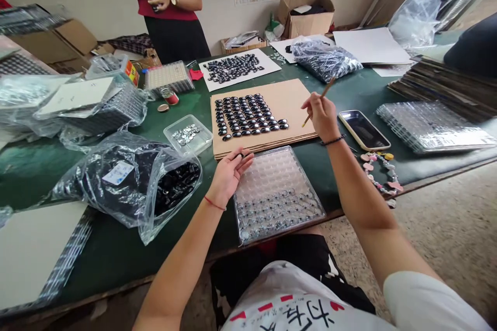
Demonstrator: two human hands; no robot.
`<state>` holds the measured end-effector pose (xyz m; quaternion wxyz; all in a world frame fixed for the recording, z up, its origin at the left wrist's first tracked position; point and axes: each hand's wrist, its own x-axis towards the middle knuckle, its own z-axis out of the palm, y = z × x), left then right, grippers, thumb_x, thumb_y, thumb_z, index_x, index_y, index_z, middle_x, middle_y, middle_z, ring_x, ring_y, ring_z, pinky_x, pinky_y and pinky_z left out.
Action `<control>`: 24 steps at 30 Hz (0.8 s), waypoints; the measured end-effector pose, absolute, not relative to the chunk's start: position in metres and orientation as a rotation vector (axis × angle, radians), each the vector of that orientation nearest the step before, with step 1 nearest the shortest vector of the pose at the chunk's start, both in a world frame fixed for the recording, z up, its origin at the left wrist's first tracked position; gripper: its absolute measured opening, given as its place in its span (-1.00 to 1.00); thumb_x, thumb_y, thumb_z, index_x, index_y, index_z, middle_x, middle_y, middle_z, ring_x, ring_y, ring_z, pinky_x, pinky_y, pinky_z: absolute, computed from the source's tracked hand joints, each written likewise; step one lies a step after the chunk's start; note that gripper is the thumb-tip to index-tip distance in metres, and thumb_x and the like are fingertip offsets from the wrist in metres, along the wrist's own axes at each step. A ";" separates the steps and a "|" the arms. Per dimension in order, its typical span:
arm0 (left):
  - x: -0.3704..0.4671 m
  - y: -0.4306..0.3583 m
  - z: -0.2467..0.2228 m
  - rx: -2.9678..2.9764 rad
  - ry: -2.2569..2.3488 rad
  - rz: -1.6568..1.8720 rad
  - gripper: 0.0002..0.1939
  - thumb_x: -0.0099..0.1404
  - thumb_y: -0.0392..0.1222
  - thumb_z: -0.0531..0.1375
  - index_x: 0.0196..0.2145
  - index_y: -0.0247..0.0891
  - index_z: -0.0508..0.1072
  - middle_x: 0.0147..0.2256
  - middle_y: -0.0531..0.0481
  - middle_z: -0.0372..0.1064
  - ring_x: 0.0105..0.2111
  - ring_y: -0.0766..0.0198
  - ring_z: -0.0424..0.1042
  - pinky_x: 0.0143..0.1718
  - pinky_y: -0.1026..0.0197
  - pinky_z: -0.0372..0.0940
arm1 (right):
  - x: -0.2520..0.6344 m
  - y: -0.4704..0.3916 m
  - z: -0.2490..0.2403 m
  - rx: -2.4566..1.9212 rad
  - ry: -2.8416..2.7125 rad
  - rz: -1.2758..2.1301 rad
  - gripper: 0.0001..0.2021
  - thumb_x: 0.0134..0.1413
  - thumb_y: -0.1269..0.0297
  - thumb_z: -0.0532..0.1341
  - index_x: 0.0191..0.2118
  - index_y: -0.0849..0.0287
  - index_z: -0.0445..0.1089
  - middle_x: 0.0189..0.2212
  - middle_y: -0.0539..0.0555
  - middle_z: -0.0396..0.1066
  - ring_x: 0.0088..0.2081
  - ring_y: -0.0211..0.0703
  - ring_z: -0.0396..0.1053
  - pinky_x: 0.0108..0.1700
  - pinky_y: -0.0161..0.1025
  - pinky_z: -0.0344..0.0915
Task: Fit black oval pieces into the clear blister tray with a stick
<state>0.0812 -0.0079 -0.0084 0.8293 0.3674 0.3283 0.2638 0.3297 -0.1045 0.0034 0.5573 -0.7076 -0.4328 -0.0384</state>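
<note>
Dozens of black pieces (254,125) lie in rows on cardboard (293,95) behind a clear tray (267,170) at the counter's (326,178) near edge, the left hand (229,168) pinching a dark bit (241,155), the right hand (323,115) a stick (328,87).

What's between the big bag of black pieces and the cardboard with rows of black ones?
In the head view, a clear plastic box holding small silvery pieces lies between the bag and the cardboard.
</note>
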 end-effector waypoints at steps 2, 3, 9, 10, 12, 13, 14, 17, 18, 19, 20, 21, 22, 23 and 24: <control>0.081 -0.008 -0.009 0.828 0.693 0.545 -0.78 0.19 -0.38 0.06 -0.18 -0.35 0.34 -0.26 -0.14 0.42 -0.39 0.31 0.45 -0.35 0.29 0.36 | 0.290 -0.133 0.014 -1.601 -1.062 -0.006 -0.53 0.20 -0.01 -0.22 -0.43 0.19 0.24 -0.67 -0.07 0.08 -0.64 -0.34 0.09 -0.55 -0.37 0.01; 0.081 -0.008 -0.010 0.850 0.689 0.540 -0.79 0.19 -0.35 0.08 -0.19 -0.33 0.35 -0.31 -0.10 0.43 -0.46 0.36 0.44 -0.42 0.33 0.34 | 0.269 -0.148 0.017 -1.610 -1.151 0.070 -0.56 0.21 0.01 -0.19 -0.43 0.19 0.23 -0.69 -0.08 0.08 -0.65 -0.34 0.08 -0.57 -0.38 -0.01; 0.080 -0.011 -0.015 0.959 0.634 0.558 -0.82 0.12 -0.21 0.18 -0.29 -0.29 0.38 -0.54 0.06 0.35 -0.67 0.52 0.24 -0.68 0.48 0.11 | 0.203 -0.204 0.008 -1.977 -1.598 0.170 -0.70 0.21 0.19 -0.10 -0.49 0.18 0.16 -0.63 -0.02 0.18 -0.60 -0.29 0.13 -0.50 -0.33 0.01; 0.080 -0.012 -0.016 0.983 0.617 0.559 -0.81 0.11 -0.18 0.19 -0.30 -0.30 0.39 -0.58 0.09 0.30 -0.68 0.53 0.21 -0.69 0.48 0.08 | 0.203 -0.205 0.006 -2.010 -1.616 0.167 -0.71 0.21 0.20 -0.09 -0.48 0.18 0.16 -0.62 -0.02 0.20 -0.59 -0.28 0.15 -0.49 -0.33 0.02; 0.081 -0.014 -0.015 1.034 0.599 0.558 -0.77 0.09 -0.13 0.20 -0.32 -0.32 0.41 -0.65 0.14 0.20 -0.72 0.54 0.14 -0.73 0.47 0.02 | 0.204 -0.204 0.007 -2.024 -1.643 0.193 -0.74 0.20 0.21 -0.07 -0.45 0.17 0.18 -0.58 0.00 0.25 -0.56 -0.27 0.19 -0.47 -0.34 0.04; 0.081 -0.015 -0.015 1.060 0.596 0.547 -0.75 0.09 -0.11 0.20 -0.31 -0.32 0.41 -0.66 0.16 0.16 -0.73 0.54 0.12 -0.74 0.47 0.01 | 0.205 -0.202 0.010 -2.009 -1.639 0.200 -0.75 0.20 0.21 -0.07 -0.44 0.17 0.19 -0.57 0.00 0.26 -0.55 -0.26 0.21 -0.47 -0.34 0.05; 0.080 -0.017 -0.014 1.090 0.593 0.530 -0.73 0.08 -0.09 0.20 -0.29 -0.32 0.41 -0.67 0.16 0.16 -0.73 0.53 0.12 -0.74 0.46 0.00 | 0.205 -0.199 0.014 -1.981 -1.621 0.194 -0.75 0.20 0.21 -0.08 -0.43 0.17 0.21 -0.58 0.00 0.26 -0.55 -0.26 0.21 -0.46 -0.34 0.06; 0.077 -0.023 -0.013 1.219 0.572 0.492 -0.69 0.10 -0.03 0.17 -0.28 -0.31 0.40 -0.68 0.16 0.18 -0.75 0.49 0.14 -0.73 0.42 0.05 | 0.207 -0.181 0.026 -1.845 -1.545 0.080 -0.73 0.19 0.18 -0.07 -0.44 0.15 0.22 -0.66 -0.03 0.21 -0.61 -0.27 0.18 -0.49 -0.33 0.06; 0.076 -0.025 -0.012 1.288 0.571 0.502 -0.68 0.11 0.01 0.14 -0.33 -0.32 0.41 -0.71 0.16 0.16 -0.76 0.48 0.13 -0.73 0.41 0.05 | 0.208 -0.171 0.027 -1.792 -1.546 0.040 -0.72 0.18 0.16 -0.06 -0.46 0.14 0.22 -0.68 -0.03 0.20 -0.62 -0.27 0.17 -0.50 -0.33 0.06; 0.074 -0.027 -0.012 1.374 0.584 0.507 -0.65 0.12 0.06 0.12 -0.41 -0.34 0.40 -0.74 0.16 0.14 -0.77 0.47 0.13 -0.73 0.40 0.05 | 0.210 -0.159 0.027 -1.746 -1.554 0.003 -0.72 0.17 0.15 -0.06 -0.48 0.13 0.22 -0.69 -0.03 0.20 -0.63 -0.26 0.17 -0.50 -0.32 0.07; 0.072 -0.029 -0.011 1.465 0.623 0.515 -0.62 0.10 0.09 0.12 -0.50 -0.35 0.39 -0.77 0.15 0.12 -0.78 0.46 0.13 -0.73 0.39 0.03 | 0.212 -0.147 0.025 -1.717 -1.566 -0.027 -0.71 0.16 0.13 -0.05 -0.49 0.13 0.22 -0.69 -0.02 0.20 -0.63 -0.25 0.18 -0.51 -0.30 0.07; 0.070 -0.030 -0.010 1.530 0.654 0.503 -0.59 0.10 0.11 0.11 -0.56 -0.35 0.37 -0.78 0.14 0.13 -0.78 0.45 0.15 -0.72 0.38 0.04 | 0.215 -0.134 0.021 -1.707 -1.574 -0.048 -0.71 0.15 0.12 -0.05 -0.49 0.12 0.22 -0.69 0.00 0.21 -0.63 -0.22 0.19 -0.51 -0.29 0.08; 0.067 -0.031 -0.010 1.595 0.677 0.506 -0.57 0.11 0.13 0.10 -0.58 -0.35 0.36 -0.77 0.12 0.14 -0.77 0.44 0.17 -0.69 0.38 0.07 | 0.217 -0.122 0.016 -1.712 -1.567 -0.070 -0.71 0.15 0.11 -0.05 -0.48 0.11 0.22 -0.69 0.02 0.22 -0.63 -0.20 0.20 -0.52 -0.27 0.08; 0.065 -0.031 -0.009 1.694 0.683 0.518 -0.56 0.12 0.14 0.09 -0.59 -0.34 0.38 -0.76 0.10 0.17 -0.74 0.43 0.20 -0.64 0.37 0.11 | 0.220 -0.112 0.009 -1.749 -1.563 -0.081 -0.72 0.13 0.09 -0.04 -0.48 0.10 0.22 -0.70 0.03 0.23 -0.63 -0.17 0.21 -0.53 -0.25 0.08; 0.064 -0.031 -0.008 1.820 0.690 0.551 -0.54 0.14 0.14 0.06 -0.57 -0.34 0.41 -0.75 0.08 0.18 -0.71 0.41 0.24 -0.58 0.36 0.14 | 0.223 -0.104 0.002 -1.773 -1.541 -0.089 -0.72 0.12 0.07 -0.03 -0.49 0.09 0.22 -0.71 0.05 0.23 -0.64 -0.14 0.21 -0.55 -0.23 0.07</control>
